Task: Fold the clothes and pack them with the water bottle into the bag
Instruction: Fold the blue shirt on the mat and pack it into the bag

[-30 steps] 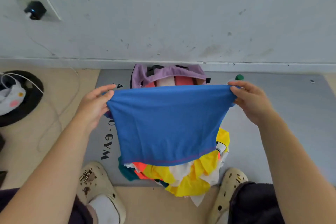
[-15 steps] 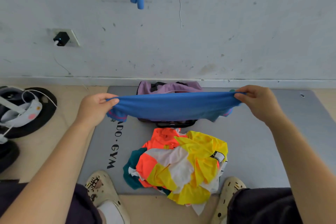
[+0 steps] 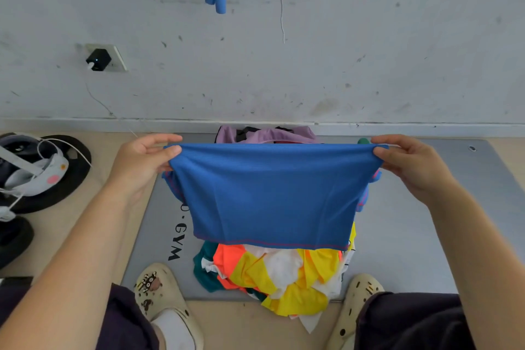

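1. The blue garment (image 3: 272, 196) is a plain mid-blue knit with a line of red stitching along its lower hem and along its left side edge. It hangs flat and smooth as a doubled panel, wider at the top than at the hem.
2. Its long axis runs left to right, level, between the two hands. The top edge is stretched taut; the hem hangs straight down toward the grey mat (image 3: 420, 236).
3. Left hand (image 3: 142, 162): thumb and fingers pinch the upper left corner of the blue garment.
4. Right hand (image 3: 409, 165): thumb and fingers pinch the upper right corner in the same way.
5. The blue garment is held in the air above the grey mat, in front of the purple bag (image 3: 267, 133), which stands at the far edge of the mat against the wall. Most of the bag is hidden behind the cloth.
6. A pile of clothes (image 3: 284, 275) in yellow, orange, white and teal lies on the grey mat directly below the hem, at the near edge.
7. A small green object (image 3: 363, 140) shows on the mat just right of the bag; it may be the water bottle's cap, but too little shows to confirm.
8. Two cream clogs (image 3: 162, 293) stand at the near edge of the mat, one on each side of the pile.
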Action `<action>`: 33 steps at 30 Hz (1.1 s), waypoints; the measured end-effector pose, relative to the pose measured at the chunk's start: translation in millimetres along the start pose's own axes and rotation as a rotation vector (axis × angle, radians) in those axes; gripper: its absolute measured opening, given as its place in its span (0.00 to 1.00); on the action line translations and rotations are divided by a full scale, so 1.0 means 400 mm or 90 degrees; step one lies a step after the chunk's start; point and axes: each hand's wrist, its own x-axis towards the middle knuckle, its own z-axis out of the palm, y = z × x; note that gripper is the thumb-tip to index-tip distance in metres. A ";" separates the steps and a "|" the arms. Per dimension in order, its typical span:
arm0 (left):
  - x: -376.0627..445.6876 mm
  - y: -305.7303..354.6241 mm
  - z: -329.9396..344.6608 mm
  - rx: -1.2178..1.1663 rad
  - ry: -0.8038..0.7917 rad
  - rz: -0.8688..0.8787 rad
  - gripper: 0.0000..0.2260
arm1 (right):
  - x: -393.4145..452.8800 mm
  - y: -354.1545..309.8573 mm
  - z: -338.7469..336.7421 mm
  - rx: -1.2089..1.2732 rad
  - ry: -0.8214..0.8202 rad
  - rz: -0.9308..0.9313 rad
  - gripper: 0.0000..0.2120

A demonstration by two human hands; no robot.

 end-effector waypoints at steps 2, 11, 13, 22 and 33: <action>-0.001 -0.008 0.004 0.058 0.000 -0.002 0.07 | 0.002 0.004 -0.002 -0.068 0.019 -0.002 0.08; 0.009 -0.041 0.003 0.132 -0.078 -0.039 0.10 | 0.007 0.007 -0.007 -0.276 0.063 -0.002 0.05; 0.013 -0.048 0.005 0.156 -0.049 -0.035 0.09 | 0.010 0.010 -0.009 -0.336 0.069 -0.013 0.04; 0.021 -0.054 -0.015 0.254 -0.037 -0.027 0.02 | -0.003 -0.006 -0.022 -0.415 0.008 -0.006 0.07; 0.028 -0.035 0.072 -0.080 0.060 -0.040 0.06 | 0.015 0.020 0.086 -0.005 0.154 -0.005 0.09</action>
